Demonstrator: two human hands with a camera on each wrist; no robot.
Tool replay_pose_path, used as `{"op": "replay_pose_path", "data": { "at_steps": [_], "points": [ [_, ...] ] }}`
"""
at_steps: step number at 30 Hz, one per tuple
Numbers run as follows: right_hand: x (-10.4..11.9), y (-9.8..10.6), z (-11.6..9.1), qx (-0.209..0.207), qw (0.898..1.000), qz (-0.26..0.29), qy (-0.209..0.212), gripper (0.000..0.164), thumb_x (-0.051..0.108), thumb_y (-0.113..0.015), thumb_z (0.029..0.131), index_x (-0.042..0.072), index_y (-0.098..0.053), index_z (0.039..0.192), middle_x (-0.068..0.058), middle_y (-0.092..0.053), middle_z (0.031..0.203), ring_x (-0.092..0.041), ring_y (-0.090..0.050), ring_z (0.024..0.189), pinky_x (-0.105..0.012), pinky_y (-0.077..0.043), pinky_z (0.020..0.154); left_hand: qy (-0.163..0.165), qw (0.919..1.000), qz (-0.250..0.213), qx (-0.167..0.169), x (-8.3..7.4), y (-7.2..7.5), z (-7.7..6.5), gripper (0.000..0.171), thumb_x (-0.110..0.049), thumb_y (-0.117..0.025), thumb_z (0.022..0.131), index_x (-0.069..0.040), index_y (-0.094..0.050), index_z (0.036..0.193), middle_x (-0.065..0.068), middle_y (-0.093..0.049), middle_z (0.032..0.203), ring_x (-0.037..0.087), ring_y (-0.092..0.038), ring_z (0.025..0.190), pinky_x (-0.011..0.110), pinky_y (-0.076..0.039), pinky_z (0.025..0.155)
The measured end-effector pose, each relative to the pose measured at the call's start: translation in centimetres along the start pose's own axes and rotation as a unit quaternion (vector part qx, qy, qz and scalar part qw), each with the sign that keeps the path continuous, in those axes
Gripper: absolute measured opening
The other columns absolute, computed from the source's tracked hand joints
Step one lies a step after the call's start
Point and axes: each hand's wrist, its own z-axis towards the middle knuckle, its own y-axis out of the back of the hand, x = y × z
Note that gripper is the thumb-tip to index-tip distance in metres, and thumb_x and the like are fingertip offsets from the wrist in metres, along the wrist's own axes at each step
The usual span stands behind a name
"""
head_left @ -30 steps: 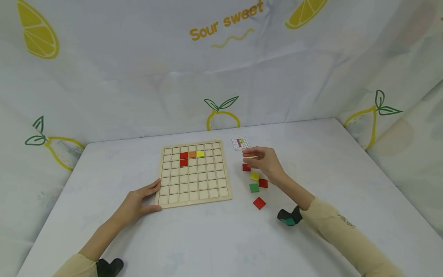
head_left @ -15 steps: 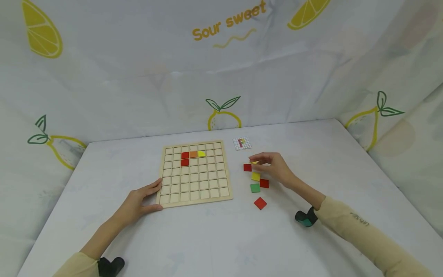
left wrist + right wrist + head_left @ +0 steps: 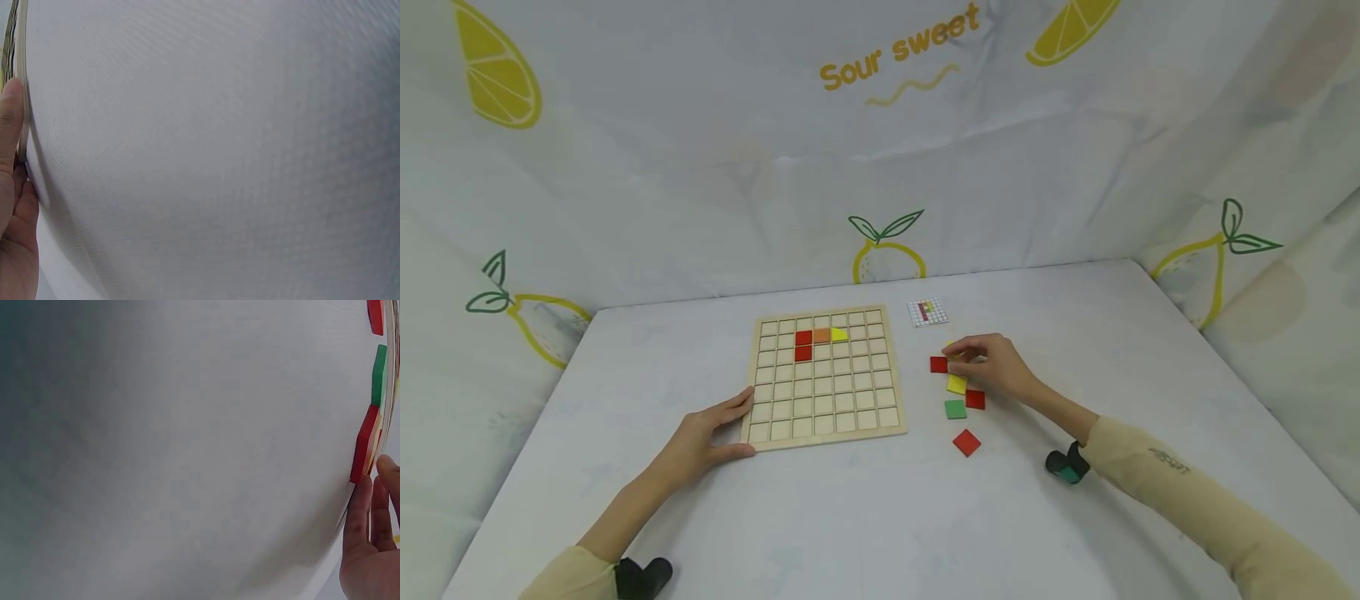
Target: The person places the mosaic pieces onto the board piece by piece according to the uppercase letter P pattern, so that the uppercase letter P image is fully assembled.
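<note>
My left hand [image 3: 703, 442] lies at the near left corner of a wooden grid board [image 3: 827, 442], fingers along its left side and thumb at the front corner. In the left wrist view the thumb [image 3: 11, 119] lies against the board's edge. My right hand [image 3: 992, 365] is low over loose tiles right of the board. Its thumb and fingertips are close to a red tile [image 3: 938, 364], with a gap between them. A yellow piece [image 3: 952, 344] is mostly hidden behind the fingers. Another yellow tile [image 3: 957, 384] is just below the hand.
Red, orange and yellow pieces [image 3: 838, 335] sit in the board's upper cells. A small pattern card [image 3: 928, 312] lies beyond the right hand. Nearer are a green tile [image 3: 955, 409], a red tile [image 3: 975, 400] and a turned red tile [image 3: 967, 442]. A lemon-print cloth hangs behind.
The right hand has moved back from beside the card and down toward the red tile, its thumb now at that tile's edge. The left hand stays at the board; the view has shifted slightly.
</note>
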Motion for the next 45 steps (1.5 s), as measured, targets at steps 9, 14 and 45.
{"op": "replay_pose_path", "data": {
  "at_steps": [9,14,45],
  "points": [
    [0.1,-0.5,0.6,0.002,0.999,-0.035,0.000,0.026,0.011,-0.076,0.083,0.003,-0.072,0.107,-0.005,-0.069,0.093,-0.019,-0.060,0.080,-0.021,-0.053,0.069,0.001,1.0000,-0.002,-0.003,0.1,-0.2,0.0,0.075,-0.020,-0.082,0.072,0.008,-0.050,0.133,0.019,-0.044,0.143,0.040,-0.044,0.128,0.050,-0.042,0.099],
    [0.3,-0.8,0.9,0.006,0.999,-0.046,-0.018,0.028,0.014,-0.078,0.081,0.005,-0.072,0.107,-0.003,-0.068,0.090,-0.018,-0.058,0.078,-0.021,-0.052,0.065,0.005,1.0000,-0.003,-0.001,-0.1,-0.1,-0.1,0.074,-0.019,-0.082,0.072,0.008,-0.050,0.133,0.019,-0.044,0.143,0.040,-0.044,0.128,0.050,-0.041,0.099],
    [1.2,-1.2,0.1,0.020,0.990,0.136,-0.004,0.032,0.011,-0.073,0.086,0.000,-0.067,0.116,-0.014,-0.067,0.113,-0.024,-0.063,0.094,-0.018,-0.055,0.075,-0.004,1.0000,0.004,-0.007,-0.1,-0.1,0.0,0.073,-0.018,-0.083,0.071,0.009,-0.051,0.132,0.020,-0.045,0.142,0.040,-0.045,0.127,0.050,-0.041,0.098]
  ]
}}
